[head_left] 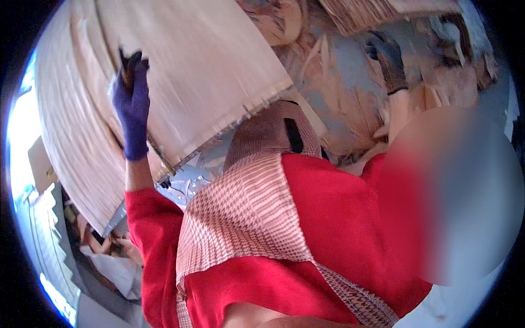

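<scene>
My left hand (133,109), in a purple glove with dark fingertips, is raised over a large stack of pale wood veneer sheets (202,71). Its fingers are bent around something slim, dark and brownish that I cannot make out. Farther off to the right, my right hand (389,60) wears a dark glove. Those fingers are curled in, and whatever they may hold is hidden. Just beyond it lies another bundle of brown veneer (363,13).
Torn veneer scraps (350,82) litter the grey floor between the stacks and around my right arm. A thin yellowish stick (164,159) juts from the near edge of the pale stack. More scraps and a white sheet (115,270) lie at the lower left.
</scene>
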Available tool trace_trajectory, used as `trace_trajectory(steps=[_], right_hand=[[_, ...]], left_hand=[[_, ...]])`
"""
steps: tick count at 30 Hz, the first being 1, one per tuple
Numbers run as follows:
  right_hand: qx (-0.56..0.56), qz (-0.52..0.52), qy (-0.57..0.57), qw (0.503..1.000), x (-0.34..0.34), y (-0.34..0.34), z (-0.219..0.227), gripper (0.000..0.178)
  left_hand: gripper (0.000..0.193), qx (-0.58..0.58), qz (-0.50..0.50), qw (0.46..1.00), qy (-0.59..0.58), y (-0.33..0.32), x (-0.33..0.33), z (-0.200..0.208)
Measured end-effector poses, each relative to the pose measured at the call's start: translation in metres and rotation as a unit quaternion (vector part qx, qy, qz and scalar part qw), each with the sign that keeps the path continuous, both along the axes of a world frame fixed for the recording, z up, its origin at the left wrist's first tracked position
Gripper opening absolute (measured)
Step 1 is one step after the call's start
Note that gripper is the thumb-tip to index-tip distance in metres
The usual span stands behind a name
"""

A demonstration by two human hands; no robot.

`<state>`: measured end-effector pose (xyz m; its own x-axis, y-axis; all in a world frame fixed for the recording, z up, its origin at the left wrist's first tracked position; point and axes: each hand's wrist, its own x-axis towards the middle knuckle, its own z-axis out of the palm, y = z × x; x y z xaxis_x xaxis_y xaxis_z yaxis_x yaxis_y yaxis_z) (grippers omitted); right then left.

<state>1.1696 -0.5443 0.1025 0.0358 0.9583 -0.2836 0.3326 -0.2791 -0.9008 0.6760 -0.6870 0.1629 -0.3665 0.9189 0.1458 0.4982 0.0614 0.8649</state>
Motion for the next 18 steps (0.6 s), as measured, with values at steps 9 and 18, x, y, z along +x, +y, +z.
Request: trace_trajectory(steps=[9, 18], right_hand=[[-0.103, 0.138, -0.056, 0.983, 0.017, -0.036, -0.098, 0.026], [-0.273, 0.159, -0.058, 0.947, -0.017, -0.074, -0.398, 0.040]], left_hand=[[0.026, 0.076, -0.140, 0.893, 0.421, 0.091, 0.075, -0.065], [0.029, -0.082, -0.117, 0.902, 0.407, 0.082, 0.065, -0.070]])
